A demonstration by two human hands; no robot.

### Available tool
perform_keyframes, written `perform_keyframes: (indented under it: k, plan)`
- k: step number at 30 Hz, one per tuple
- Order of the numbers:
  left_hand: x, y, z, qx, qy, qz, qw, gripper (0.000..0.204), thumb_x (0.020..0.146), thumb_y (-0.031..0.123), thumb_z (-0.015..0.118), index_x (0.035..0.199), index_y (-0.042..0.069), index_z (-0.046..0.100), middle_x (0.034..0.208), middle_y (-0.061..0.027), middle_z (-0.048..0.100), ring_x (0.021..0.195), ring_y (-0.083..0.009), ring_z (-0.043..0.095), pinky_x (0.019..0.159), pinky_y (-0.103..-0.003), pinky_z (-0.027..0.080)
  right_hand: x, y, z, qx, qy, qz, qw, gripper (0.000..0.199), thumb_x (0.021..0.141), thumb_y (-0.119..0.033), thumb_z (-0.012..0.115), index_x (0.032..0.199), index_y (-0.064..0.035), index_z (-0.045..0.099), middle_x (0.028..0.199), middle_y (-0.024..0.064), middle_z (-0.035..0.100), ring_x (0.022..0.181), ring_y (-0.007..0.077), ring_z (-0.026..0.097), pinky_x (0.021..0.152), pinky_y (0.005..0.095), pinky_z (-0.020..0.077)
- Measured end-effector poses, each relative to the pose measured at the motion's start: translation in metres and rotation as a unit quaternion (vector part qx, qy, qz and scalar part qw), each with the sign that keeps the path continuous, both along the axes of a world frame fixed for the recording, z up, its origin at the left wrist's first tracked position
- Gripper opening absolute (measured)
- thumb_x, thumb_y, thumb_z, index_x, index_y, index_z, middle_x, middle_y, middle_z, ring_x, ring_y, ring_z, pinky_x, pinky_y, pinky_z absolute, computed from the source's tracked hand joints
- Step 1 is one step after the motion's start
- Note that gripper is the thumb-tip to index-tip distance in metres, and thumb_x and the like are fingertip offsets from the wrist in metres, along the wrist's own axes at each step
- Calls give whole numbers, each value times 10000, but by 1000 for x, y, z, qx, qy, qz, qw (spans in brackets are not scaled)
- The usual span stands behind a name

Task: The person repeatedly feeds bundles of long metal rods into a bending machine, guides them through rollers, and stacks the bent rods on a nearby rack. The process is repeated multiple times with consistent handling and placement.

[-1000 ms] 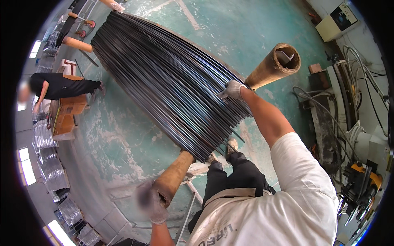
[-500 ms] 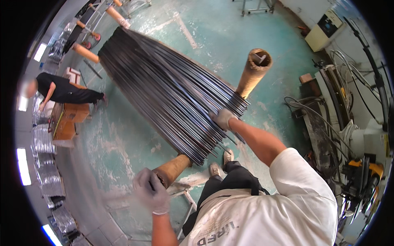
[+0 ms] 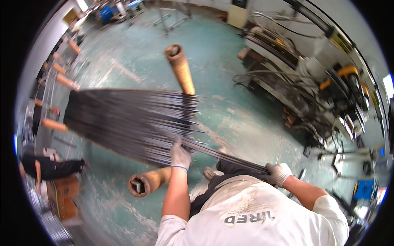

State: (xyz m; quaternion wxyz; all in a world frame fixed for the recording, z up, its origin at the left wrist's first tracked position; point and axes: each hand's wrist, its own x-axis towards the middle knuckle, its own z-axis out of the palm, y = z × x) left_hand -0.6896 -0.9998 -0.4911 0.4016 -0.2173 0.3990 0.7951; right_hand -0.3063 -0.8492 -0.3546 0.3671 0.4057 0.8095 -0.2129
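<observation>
A wide row of long dark metal bars (image 3: pixel 123 117) lies to my left, blurred in part. From it a few narrow metal bars (image 3: pixel 230 158), close together, stick out to the right in front of my body. My right hand (image 3: pixel 279 174), in a pale work glove, is closed round their near right end. My gloved left hand (image 3: pixel 180 155) grips them where they leave the row, with a blue band at its wrist. How many bars I hold cannot be made out.
Thick brown tubes, one upright on the far side (image 3: pixel 180 71) and one on the near side (image 3: pixel 154 180), flank the row's end. Machinery with cables (image 3: pixel 279 61) stands at the right. A person in dark clothes (image 3: pixel 51 167) bends by brown boxes (image 3: pixel 63 192) at the left.
My view has turned right. My left hand has come from beside the near tube onto the bars. My right hand has drawn the bars' ends out to the right, beyond the row.
</observation>
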Motion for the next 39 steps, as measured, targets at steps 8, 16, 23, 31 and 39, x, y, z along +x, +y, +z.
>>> perform_keyframes:
  k: [8, 16, 23, 31, 39]
  plan:
    - [101, 47, 17, 45, -90, -113, 989, 237, 1128, 211, 600, 999, 22, 664, 914, -112, 651, 869, -283, 624, 884, -474, 567, 201, 1, 7, 150, 71, -66, 984, 383, 951, -514, 746, 944, -132, 766, 802, 166, 768, 795, 417, 782, 739, 539, 620]
    - [68, 119, 147, 154, 167, -112, 967, 143, 1088, 154, 731, 1129, 20, 702, 1001, -64, 724, 875, -190, 662, 852, -358, 585, 484, 68, -34, 334, 10, -311, 890, 105, 868, -131, 718, 945, -79, 766, 1088, 228, 768, 1149, 451, 702, 1027, 522, 556]
    - [198, 261, 204, 196, 218, -209, 933, 181, 1112, 203, 702, 1153, 28, 687, 1024, -63, 684, 928, -185, 647, 966, -391, 575, 562, 153, -148, 314, 461, -797, 231, 525, 894, 3, 651, 1418, 33, 621, 1337, 235, 742, 1070, 422, 755, 1033, 514, 603]
    - [316, 426, 229, 295, 266, -372, 839, 268, 1084, 215, 722, 1278, 31, 699, 1171, -108, 720, 1159, -305, 677, 1176, -551, 513, 419, 282, -60, -83, 728, -674, -96, 324, 1048, 112, 549, 1362, 34, 557, 1305, 188, 693, 1235, 403, 738, 1095, 543, 647]
    - [198, 577, 240, 282, 393, -318, 816, 377, 1125, 328, 675, 1295, -9, 675, 1200, -129, 706, 1154, -276, 677, 1142, -444, 529, 506, 414, -56, 58, 773, -626, -86, 190, 1124, -91, 670, 1232, 63, 696, 1089, 151, 776, 1020, 303, 759, 973, 426, 655]
